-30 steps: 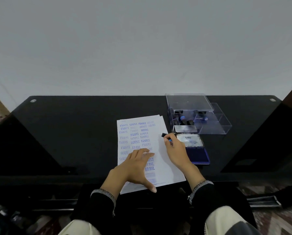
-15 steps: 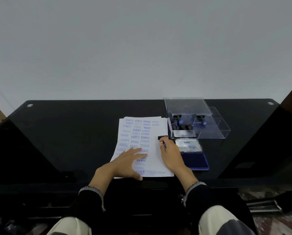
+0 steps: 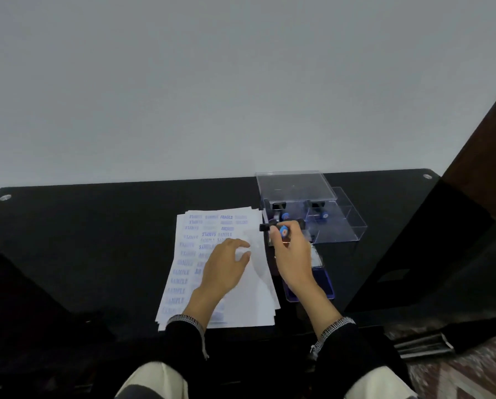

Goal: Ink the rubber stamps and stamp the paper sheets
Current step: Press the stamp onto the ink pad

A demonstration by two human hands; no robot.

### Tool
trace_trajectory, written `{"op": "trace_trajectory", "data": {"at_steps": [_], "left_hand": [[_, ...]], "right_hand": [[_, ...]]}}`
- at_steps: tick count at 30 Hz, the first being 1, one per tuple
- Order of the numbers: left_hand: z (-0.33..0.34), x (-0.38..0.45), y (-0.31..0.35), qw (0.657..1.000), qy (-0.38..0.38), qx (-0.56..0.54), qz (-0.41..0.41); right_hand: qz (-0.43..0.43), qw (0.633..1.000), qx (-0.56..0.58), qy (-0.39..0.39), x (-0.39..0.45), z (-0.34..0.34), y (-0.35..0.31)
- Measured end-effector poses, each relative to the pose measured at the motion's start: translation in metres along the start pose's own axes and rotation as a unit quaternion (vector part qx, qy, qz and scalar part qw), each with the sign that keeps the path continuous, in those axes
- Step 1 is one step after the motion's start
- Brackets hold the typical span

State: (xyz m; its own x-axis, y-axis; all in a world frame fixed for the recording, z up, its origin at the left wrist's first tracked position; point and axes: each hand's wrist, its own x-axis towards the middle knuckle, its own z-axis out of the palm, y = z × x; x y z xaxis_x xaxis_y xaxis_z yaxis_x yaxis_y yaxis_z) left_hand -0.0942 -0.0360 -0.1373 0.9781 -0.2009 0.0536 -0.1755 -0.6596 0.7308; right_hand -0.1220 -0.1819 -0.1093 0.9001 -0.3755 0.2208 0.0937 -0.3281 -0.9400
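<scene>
Here we see a glossy black table (image 3: 97,240) against a plain grey wall (image 3: 212,82), left hand (image 3: 226,266) spread flat on the paper sheets (image 3: 258,283), right hand (image 3: 291,251) pinching a stamp (image 3: 279,230), clear box (image 3: 307,208) beyond.

Both arms wear black sleeves (image 3: 183,338) ending in narrow cuffs (image 3: 334,326) with a black-and-white speckled knit band. The hands are bare. Light cream trousers (image 3: 154,381) cover the knees at the bottom edge.
</scene>
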Motion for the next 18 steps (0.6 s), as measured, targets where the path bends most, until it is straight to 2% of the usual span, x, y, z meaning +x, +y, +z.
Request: {"op": "trace_trajectory", "data": {"at_steps": [5, 11, 18], "left_hand": [[0.034, 0.024, -0.002, 0.997, 0.063, 0.043, 0.02], [0.049, 0.044, -0.015, 0.987, 0.078, 0.137, 0.023], [0.055, 0.044, -0.022, 0.986, 0.097, 0.135, 0.019]], "right_hand": [[0.013, 0.999, -0.019, 0.042, 0.038, -0.029, 0.002], [0.038, 0.997, -0.047, 0.042, 0.084, -0.038, 0.005], [0.032, 0.98, -0.192, 0.041, 0.128, -0.027, 0.037]]}}
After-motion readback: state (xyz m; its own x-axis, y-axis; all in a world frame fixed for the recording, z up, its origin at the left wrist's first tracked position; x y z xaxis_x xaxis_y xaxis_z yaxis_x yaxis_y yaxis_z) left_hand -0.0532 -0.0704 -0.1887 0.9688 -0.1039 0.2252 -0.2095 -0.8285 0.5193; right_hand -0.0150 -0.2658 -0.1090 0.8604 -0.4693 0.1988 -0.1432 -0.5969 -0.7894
